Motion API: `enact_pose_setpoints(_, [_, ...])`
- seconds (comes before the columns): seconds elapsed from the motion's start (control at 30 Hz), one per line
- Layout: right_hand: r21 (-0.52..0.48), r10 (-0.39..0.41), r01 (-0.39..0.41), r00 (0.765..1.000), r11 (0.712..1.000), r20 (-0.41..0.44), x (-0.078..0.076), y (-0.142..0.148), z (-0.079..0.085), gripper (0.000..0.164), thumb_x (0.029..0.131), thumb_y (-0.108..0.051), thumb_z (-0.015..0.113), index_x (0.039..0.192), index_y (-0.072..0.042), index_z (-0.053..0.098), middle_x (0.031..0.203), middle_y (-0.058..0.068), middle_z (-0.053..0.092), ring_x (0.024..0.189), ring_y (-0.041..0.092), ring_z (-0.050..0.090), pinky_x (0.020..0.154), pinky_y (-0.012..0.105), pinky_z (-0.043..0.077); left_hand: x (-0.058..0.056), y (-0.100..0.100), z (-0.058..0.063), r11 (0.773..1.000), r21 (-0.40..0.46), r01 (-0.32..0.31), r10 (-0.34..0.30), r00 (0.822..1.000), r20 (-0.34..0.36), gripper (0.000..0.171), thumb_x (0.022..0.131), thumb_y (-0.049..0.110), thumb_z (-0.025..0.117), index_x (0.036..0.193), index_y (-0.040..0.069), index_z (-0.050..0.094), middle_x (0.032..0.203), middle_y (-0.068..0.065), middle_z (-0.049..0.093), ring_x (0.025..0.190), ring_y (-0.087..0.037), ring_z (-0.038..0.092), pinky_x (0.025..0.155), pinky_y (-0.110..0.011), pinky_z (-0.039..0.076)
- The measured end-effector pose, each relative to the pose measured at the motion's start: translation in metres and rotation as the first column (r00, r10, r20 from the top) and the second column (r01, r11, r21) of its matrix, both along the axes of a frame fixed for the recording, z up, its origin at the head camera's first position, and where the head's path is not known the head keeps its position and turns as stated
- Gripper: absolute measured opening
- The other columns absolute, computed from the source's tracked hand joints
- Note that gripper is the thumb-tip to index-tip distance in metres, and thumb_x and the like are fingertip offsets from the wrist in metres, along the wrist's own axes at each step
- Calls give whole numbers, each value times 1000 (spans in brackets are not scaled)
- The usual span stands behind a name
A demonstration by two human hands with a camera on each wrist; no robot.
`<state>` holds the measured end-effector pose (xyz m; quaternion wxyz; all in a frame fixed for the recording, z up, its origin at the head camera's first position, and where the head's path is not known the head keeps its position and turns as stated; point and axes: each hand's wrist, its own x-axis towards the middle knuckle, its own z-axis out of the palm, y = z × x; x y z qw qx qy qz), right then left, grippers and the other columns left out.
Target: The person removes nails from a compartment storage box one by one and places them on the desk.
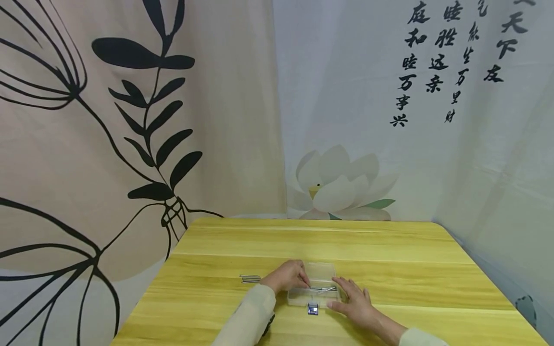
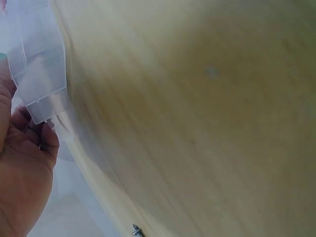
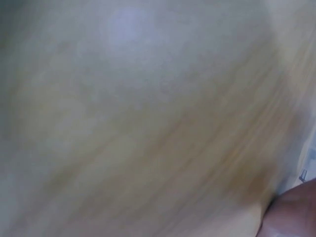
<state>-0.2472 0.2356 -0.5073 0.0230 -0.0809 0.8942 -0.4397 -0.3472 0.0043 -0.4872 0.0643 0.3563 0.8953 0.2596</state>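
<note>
A clear plastic box [image 1: 298, 299] with its lid [image 1: 320, 271] raised stands on the table. Several thin metal screws [image 1: 325, 289] lie inside it. Over the box's left part is my left hand [image 1: 285, 276], fingers bent and tips down at the screw ends; whether it pinches one is hidden. In the left wrist view the bent fingers [image 2: 49, 140] are close to the box's end [image 2: 47, 103]. My right hand [image 1: 359, 305] is at the box's right side, fingers extended and thumb near the front corner. Most of that hand is outside the blurred right wrist view.
More metal screws [image 1: 250, 278] lie on the table left of my left hand; one pointed screw [image 2: 137, 230] shows low in the left wrist view. A small blue-and-silver item [image 1: 313, 308] is at the box's front. The wooden table [image 1: 389, 259] meets printed curtains behind.
</note>
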Motion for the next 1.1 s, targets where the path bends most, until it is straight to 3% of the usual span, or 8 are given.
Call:
enact_pose_setpoints(0.6, [-5,8,-8,1000,1000,0,1,-1,2,73,88,-35,75,148,-7,44,153,29,30,144,52,8,105,70,-14,1,-2,-1,998,-61,27,-32,995,-91,5,88,22,77,84,19,79,82,16,52,75,2,49,73,-18,46])
enact_pose_setpoints(0.83, [-5,8,-9,998,1000,-63,0,-1,-2,72,87,-34,75,146,-4,45,151,32,32,141,55,10,103,73,-11,2,-2,4,1000,-1,17,-17,1000,-23,7,88,16,77,82,15,78,82,14,55,76,0,51,72,-19,47])
enact_pose_setpoints(1.1, [1,-10,10,1000,1000,0,0,-1,0,72,87,-33,76,147,-8,45,153,28,32,144,51,9,106,68,-14,-1,-2,11,998,60,-22,21,1000,19,10,89,12,75,79,14,77,81,14,57,76,-1,52,71,-20,47])
